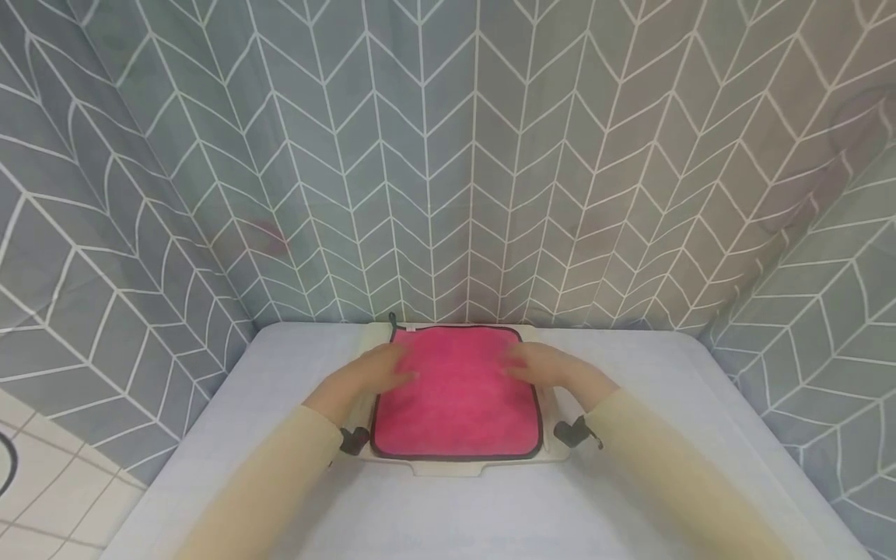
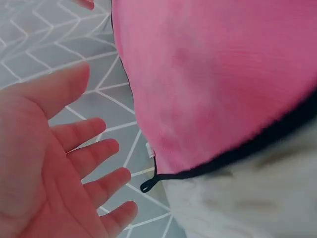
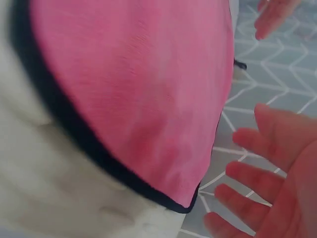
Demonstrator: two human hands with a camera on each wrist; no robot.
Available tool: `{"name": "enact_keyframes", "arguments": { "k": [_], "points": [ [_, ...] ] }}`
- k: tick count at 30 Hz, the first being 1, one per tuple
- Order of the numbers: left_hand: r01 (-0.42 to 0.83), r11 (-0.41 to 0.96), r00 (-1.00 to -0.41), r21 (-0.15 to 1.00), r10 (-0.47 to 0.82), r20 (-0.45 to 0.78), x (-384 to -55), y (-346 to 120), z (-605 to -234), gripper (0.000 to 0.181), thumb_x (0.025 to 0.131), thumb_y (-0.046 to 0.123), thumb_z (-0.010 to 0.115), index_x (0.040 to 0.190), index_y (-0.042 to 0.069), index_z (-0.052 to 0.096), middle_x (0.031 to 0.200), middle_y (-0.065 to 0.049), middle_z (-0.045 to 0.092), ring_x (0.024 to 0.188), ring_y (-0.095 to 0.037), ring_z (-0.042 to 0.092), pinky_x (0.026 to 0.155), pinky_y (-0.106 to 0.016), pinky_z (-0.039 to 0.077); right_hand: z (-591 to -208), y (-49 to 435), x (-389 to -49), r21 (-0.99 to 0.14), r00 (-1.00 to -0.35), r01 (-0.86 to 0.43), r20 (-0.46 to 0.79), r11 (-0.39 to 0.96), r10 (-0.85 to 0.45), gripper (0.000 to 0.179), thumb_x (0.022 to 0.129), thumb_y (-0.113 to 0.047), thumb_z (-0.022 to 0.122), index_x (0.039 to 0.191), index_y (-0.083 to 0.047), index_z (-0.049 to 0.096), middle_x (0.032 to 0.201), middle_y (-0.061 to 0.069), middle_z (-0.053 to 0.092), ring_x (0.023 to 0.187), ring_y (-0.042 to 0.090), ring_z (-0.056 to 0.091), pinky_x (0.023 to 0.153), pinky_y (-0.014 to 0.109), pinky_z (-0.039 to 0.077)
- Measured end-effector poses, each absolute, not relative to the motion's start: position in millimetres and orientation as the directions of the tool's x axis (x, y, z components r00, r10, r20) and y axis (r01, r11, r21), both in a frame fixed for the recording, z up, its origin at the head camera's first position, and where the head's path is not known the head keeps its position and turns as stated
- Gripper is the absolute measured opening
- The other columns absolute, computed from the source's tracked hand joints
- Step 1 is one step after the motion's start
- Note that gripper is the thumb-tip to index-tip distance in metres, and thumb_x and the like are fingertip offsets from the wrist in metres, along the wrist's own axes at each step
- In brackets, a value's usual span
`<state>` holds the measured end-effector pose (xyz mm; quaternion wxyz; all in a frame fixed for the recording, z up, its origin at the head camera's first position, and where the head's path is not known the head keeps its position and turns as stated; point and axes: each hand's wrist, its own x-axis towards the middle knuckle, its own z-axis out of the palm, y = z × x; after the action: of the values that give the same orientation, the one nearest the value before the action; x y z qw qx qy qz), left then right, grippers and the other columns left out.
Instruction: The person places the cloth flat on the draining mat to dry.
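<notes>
A bright pink cloth (image 1: 455, 397) with dark edging lies spread over a cream-coloured base (image 1: 448, 468). One far corner of the cloth carries a small dark hanging loop (image 2: 148, 185). My left hand (image 1: 378, 368) hovers at the cloth's left side, its fingers spread and slightly bent. On the opposite side, my right hand (image 1: 546, 365) mirrors it, fingers apart and palm facing inward. Both wrist views show the palms bare, with a gap between fingertips and cloth. Most of the base is hidden under the cloth.
A white table surface (image 1: 280, 498) supports the base. Grey curtain fabric (image 1: 448, 155) with a white chevron pattern hangs behind and on both sides. Small dark objects (image 1: 355, 441) sit close to each wrist. Pale floor tiles (image 1: 49, 482) show at lower left.
</notes>
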<state>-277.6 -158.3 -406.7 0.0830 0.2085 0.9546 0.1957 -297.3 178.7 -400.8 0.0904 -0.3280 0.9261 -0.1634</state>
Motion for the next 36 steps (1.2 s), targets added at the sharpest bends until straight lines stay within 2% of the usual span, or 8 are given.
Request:
{"name": "enact_keyframes", "arguments": {
  "k": [3, 8, 11, 17, 21, 27, 31, 36],
  "points": [
    [0.359, 0.827, -0.899, 0.434, 0.431, -0.079, -294, -154, -412, 0.069, 0.102, 0.035, 0.057, 0.155, -0.001, 0.030, 0.154, -0.021, 0.041, 0.144, -0.037, 0.036, 0.118, -0.051, 0.029, -403, 173, -310, -0.356, -0.795, -0.557, -0.033, 0.751, -0.605, 0.044, 0.102, -0.023, 0.058, 0.136, 0.006, 0.056, 0.139, 0.025, 0.055, 0.134, 0.040, 0.048, 0.113, 0.052, 0.037],
    [0.366, 0.803, -0.904, 0.471, 0.427, -0.027, -312, -142, -423, 0.066, 0.101, 0.031, 0.059, 0.153, -0.001, 0.035, 0.151, -0.022, 0.044, 0.141, -0.040, 0.039, 0.117, -0.053, 0.030, -413, 163, -326, -0.343, -0.829, -0.530, 0.016, 0.775, -0.560, 0.051, 0.101, -0.021, 0.058, 0.140, 0.011, 0.049, 0.143, 0.029, 0.050, 0.136, 0.043, 0.045, 0.115, 0.051, 0.034],
    [0.318, 0.819, -0.925, 0.477, 0.378, -0.032, -320, -135, -431, 0.066, 0.101, 0.031, 0.060, 0.153, 0.001, 0.035, 0.151, -0.021, 0.045, 0.142, -0.039, 0.038, 0.118, -0.051, 0.029, -421, 157, -332, -0.347, -0.845, -0.508, 0.024, 0.788, -0.535, 0.053, 0.102, -0.022, 0.057, 0.141, 0.013, 0.046, 0.146, 0.032, 0.045, 0.138, 0.045, 0.041, 0.116, 0.051, 0.031],
    [0.251, 0.857, -0.947, 0.450, 0.314, -0.069, -327, -128, -448, 0.069, 0.102, 0.031, 0.058, 0.152, -0.008, 0.031, 0.152, -0.026, 0.040, 0.145, -0.040, 0.033, 0.120, -0.048, 0.026, -433, 146, -338, -0.414, -0.869, -0.422, -0.067, 0.806, -0.490, 0.061, 0.106, -0.030, 0.047, 0.145, 0.015, 0.037, 0.150, 0.033, 0.039, 0.142, 0.045, 0.034, 0.119, 0.050, 0.025],
    [0.214, 0.882, -0.953, 0.421, 0.283, -0.108, -324, -125, -448, 0.072, 0.101, 0.034, 0.057, 0.151, -0.011, 0.030, 0.154, -0.028, 0.036, 0.146, -0.042, 0.028, 0.120, -0.049, 0.024, -437, 145, -339, -0.393, -0.879, -0.377, -0.131, 0.838, -0.458, 0.065, 0.107, -0.035, 0.043, 0.149, 0.013, 0.032, 0.154, 0.030, 0.034, 0.146, 0.043, 0.027, 0.121, 0.049, 0.020],
    [0.180, 0.911, -0.958, 0.372, 0.248, -0.143, -318, -124, -441, 0.076, 0.101, 0.041, 0.055, 0.151, -0.010, 0.029, 0.156, -0.027, 0.033, 0.148, -0.042, 0.025, 0.121, -0.051, 0.023, -442, 149, -345, -0.342, -0.880, -0.366, -0.175, 0.866, -0.441, 0.066, 0.107, -0.040, 0.040, 0.150, 0.010, 0.034, 0.157, 0.028, 0.030, 0.148, 0.041, 0.024, 0.122, 0.048, 0.019],
    [0.157, 0.933, -0.961, 0.324, 0.220, -0.168, -315, -124, -439, 0.074, 0.102, 0.044, 0.051, 0.152, -0.006, 0.032, 0.157, -0.026, 0.032, 0.148, -0.042, 0.023, 0.119, -0.057, 0.023, -441, 152, -348, -0.321, -0.874, -0.376, -0.187, 0.869, -0.448, 0.066, 0.107, -0.042, 0.040, 0.149, 0.008, 0.038, 0.157, 0.029, 0.031, 0.148, 0.042, 0.024, 0.122, 0.049, 0.019],
    [0.120, 0.947, -0.968, 0.298, 0.178, -0.175, -316, -124, -437, 0.072, 0.101, 0.046, 0.051, 0.153, -0.001, 0.035, 0.157, -0.027, 0.032, 0.148, -0.045, 0.021, 0.117, -0.064, 0.021, -438, 156, -351, -0.287, -0.881, -0.412, -0.115, 0.865, -0.458, 0.063, 0.106, -0.038, 0.045, 0.146, 0.010, 0.042, 0.155, 0.033, 0.029, 0.146, 0.045, 0.027, 0.120, 0.051, 0.022]
  ]
}}
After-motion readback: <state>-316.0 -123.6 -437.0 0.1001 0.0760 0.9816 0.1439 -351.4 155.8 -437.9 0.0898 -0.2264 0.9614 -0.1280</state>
